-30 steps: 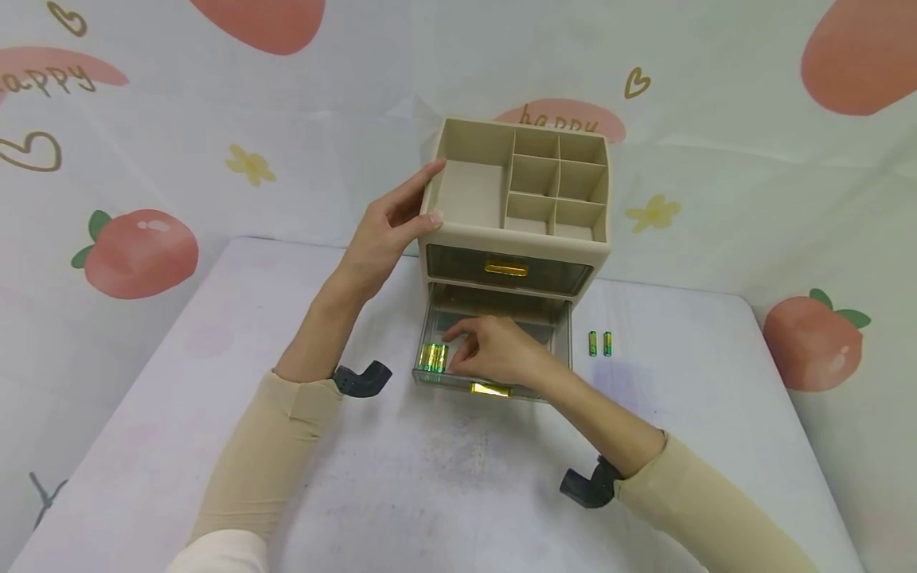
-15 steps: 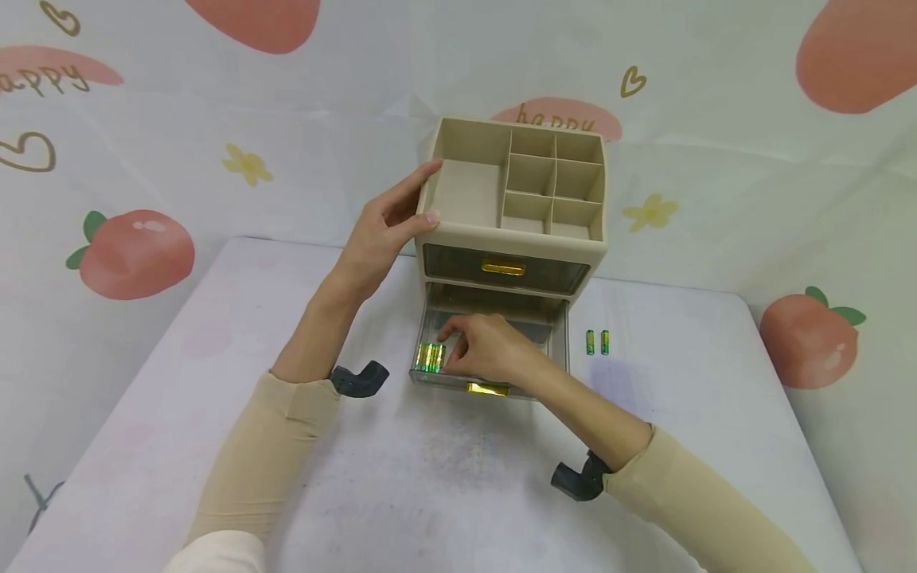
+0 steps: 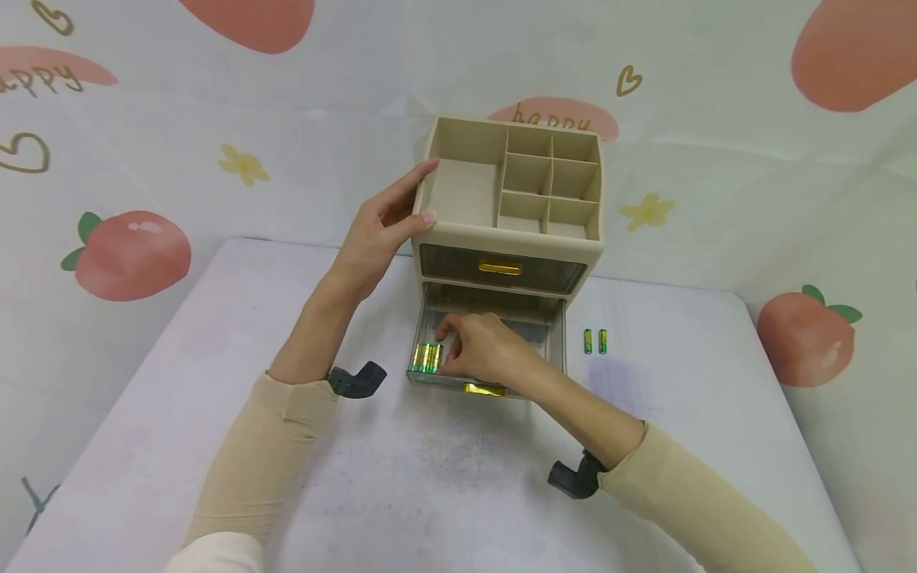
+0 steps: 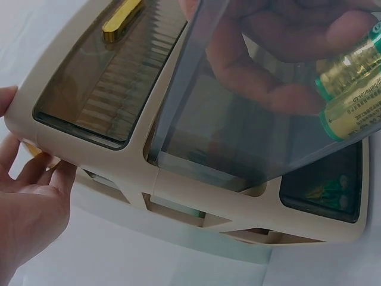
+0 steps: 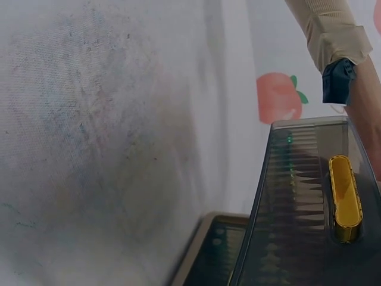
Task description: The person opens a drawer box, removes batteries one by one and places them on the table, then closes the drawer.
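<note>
My left hand (image 3: 376, 235) grips the upper left side of a beige desktop drawer organizer (image 3: 466, 195), thumb on the front top rim. Its lower clear drawer (image 3: 558, 342) is pulled out. Inside, at the drawer's front left corner, several green-and-gold batteries (image 3: 428, 358) lie side by side. My right hand (image 3: 487, 346) reaches into that drawer, thumb and index fingertips at the two ends of the rightmost battery, pinching it. Through the clear drawer in the left wrist view, its curved fingers (image 4: 262, 89) come right up to the batteries (image 4: 354, 107). The right wrist view hides the right hand.
Two more batteries (image 3: 595, 341) lie on the white table (image 3: 458, 485) right of the organizer. The upper drawer (image 3: 501, 269) with its gold handle is closed. Top compartments (image 3: 526, 173) are divided. A fruit-print cloth (image 3: 322, 119) hangs behind.
The whole scene drifts slightly left in the head view. My right forearm shifts a little left and up, fingertips staying at the batteries. The left hand keeps its hold.
</note>
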Available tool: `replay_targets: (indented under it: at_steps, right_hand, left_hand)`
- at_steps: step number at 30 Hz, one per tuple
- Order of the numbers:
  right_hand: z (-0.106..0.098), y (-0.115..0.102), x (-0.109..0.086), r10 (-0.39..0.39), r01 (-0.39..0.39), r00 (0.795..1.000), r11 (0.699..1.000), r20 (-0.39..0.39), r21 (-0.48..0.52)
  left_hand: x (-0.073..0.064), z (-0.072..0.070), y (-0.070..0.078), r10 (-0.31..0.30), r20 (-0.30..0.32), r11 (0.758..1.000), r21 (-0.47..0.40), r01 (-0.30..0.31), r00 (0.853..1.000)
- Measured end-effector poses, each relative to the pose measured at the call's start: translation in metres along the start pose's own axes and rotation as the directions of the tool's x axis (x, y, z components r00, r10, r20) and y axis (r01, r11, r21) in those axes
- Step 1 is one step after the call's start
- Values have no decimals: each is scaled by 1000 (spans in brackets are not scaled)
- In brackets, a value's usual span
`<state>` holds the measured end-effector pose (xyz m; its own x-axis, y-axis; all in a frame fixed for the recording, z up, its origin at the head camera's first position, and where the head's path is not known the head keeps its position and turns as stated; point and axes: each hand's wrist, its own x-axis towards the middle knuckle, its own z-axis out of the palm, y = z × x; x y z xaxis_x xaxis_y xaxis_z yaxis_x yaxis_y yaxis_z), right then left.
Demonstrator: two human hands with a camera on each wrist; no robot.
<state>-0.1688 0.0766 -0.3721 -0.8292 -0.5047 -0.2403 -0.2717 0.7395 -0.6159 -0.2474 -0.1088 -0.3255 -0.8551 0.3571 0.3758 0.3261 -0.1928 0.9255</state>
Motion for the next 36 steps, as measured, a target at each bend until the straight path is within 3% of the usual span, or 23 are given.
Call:
replay_targets:
  at_steps: [19,36]
  right_hand:
    - [1,1,0,-10,11,998,1000,-63,20]
    - [3,-3,4,-36,34,999,998,-41,-52]
  left_hand:
    - [1,1,2,-36,-3,999,-21,36,999]
    - [0,1,2,-45,-2,999,-9,45,999]
